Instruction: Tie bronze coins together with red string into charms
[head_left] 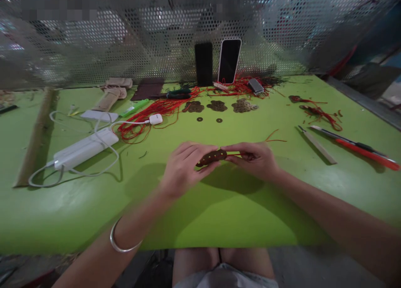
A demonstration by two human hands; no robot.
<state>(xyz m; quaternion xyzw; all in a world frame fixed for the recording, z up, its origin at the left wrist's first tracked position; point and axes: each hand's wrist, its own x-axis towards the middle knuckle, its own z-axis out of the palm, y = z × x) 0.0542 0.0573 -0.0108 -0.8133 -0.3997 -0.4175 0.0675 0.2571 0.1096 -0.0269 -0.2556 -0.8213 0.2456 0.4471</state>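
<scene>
Between both hands, above the green table, is a row of overlapping dark coins [213, 156] with holes through them. My left hand [187, 165] is closed around the left end of the row, its fingers above and thumb below. My right hand [253, 157] pinches the right end, where a red cord [233, 155] runs from the coins into the fingers. Loose ends of red cord [275, 140] stick out beyond the right hand. Two single coins, the left coin [199, 119] and the right coin [219, 120], lie farther back on the table.
Coin piles [216, 106] lie behind the hands, with red cords [144, 112] to their left. Two phones [230, 61] lean against the perforated metal screen [150, 41]. At right are a pointed tool [318, 146] and a red cutter [363, 150]; at left, a white power strip [84, 148].
</scene>
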